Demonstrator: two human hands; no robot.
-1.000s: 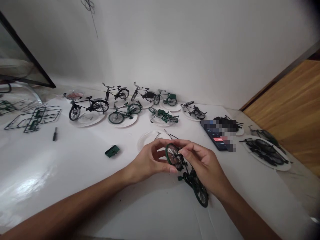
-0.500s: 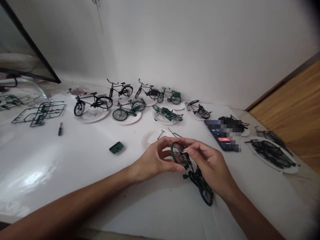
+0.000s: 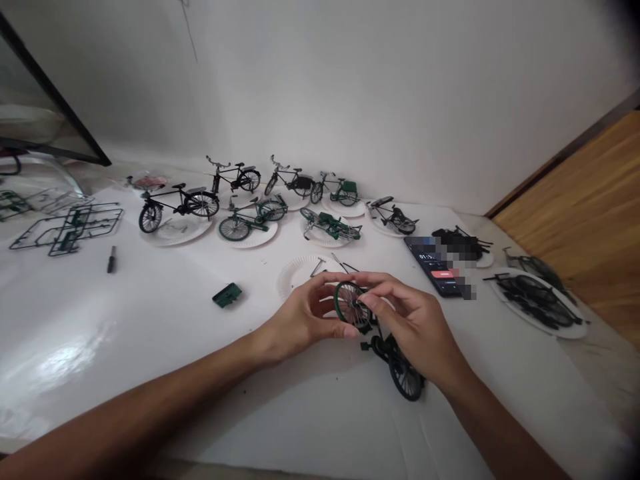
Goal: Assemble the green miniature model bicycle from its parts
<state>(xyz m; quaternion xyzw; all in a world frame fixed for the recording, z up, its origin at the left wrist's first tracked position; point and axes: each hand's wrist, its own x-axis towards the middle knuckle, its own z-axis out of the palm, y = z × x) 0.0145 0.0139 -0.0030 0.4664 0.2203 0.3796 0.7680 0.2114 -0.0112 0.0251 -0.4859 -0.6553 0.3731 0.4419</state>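
Observation:
Between both hands is a dark green model bicycle (image 3: 385, 343), tilted, its spoked front wheel (image 3: 352, 305) up by the fingers and its other wheel (image 3: 406, 375) lower, toward me. My left hand (image 3: 317, 312) curves around the upper wheel, thumb below and fingers behind it. My right hand (image 3: 407, 323) closes over the frame, thumb and forefinger pinched at the wheel's hub. Whether a small part sits in that pinch is hidden. Just behind the hands lies a white paper plate (image 3: 293, 273) with a thin metal piece (image 3: 318, 268) on it.
A green box-like part (image 3: 227, 295) and a small screwdriver (image 3: 111, 259) lie to the left, near green part frames (image 3: 75, 223). Several model bicycles on plates, such as a black one (image 3: 179, 203), line the back. A phone (image 3: 435, 270) and a plate of black parts (image 3: 580, 328) are right.
My right thumb and forefinger have moved in against the wheel hub, and the small shiny piece at their tips no longer shows. The wheel has turned slightly toward me. The view shifted slightly.

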